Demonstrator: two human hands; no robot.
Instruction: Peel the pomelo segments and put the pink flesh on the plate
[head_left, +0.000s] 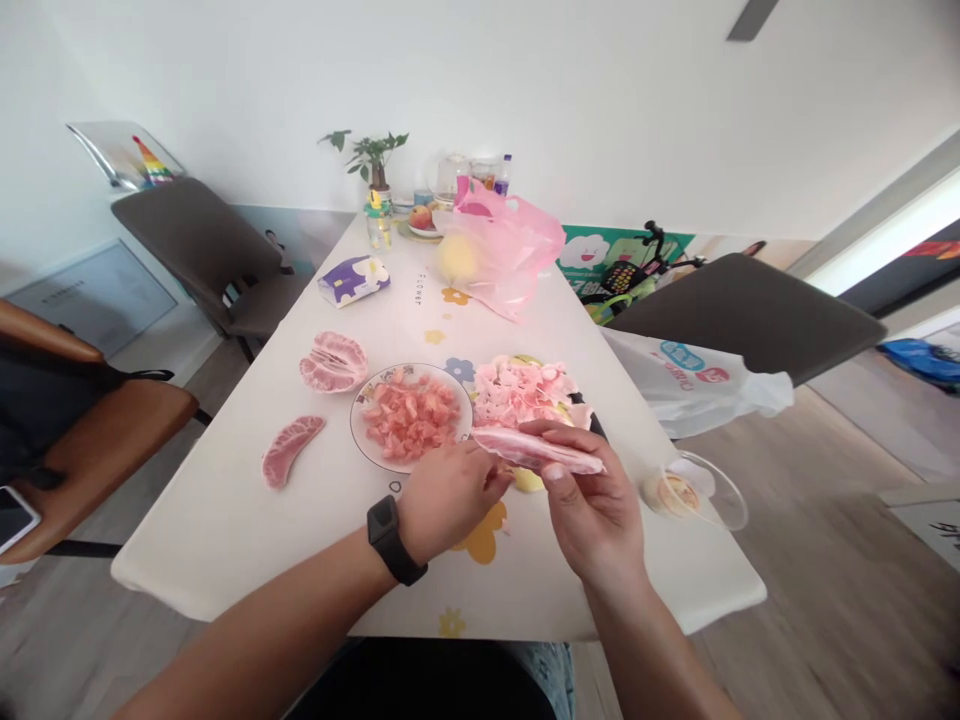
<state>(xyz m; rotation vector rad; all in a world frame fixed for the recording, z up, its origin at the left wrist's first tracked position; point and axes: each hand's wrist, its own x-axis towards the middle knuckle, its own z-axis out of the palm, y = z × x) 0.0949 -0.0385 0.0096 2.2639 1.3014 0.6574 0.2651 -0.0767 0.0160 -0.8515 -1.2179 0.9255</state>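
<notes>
Pale pink and thin, the citrus segment point(536, 450) I have in my right hand point(604, 510) is just right of the plate point(358, 428), raised over the table point(255, 540). That hand is mostly closed, my thumb pressing on the near side of the segment and my fingers bent around behind it. My left hand point(448, 505), with the black watch point(390, 540) on its wrist, is at the plate's near right side, back upward and fingers loosely curled by the segment's left end. I can't tell whether those fingers grip it, as the back of my hand hides most of them.

On the plate itself lies a heap of small, coral-pink pulp pieces point(412, 415). Left of the plate and a little beyond its middle sits a larger chunk of peeled fruit point(334, 362); a loose wedge point(291, 452) lies left of the plate, on the nearer side. Right of the plate is a pile of pale pink peelings point(521, 390), with some yellow-green rind point(529, 481) showing by my hands.

Farther off, beyond the plate to the left, is a purple and white tissue pack point(355, 281). Beyond it to the right stands a pink plastic bag point(521, 250), a round yellow fruit point(457, 258) showing at its left side.
</notes>
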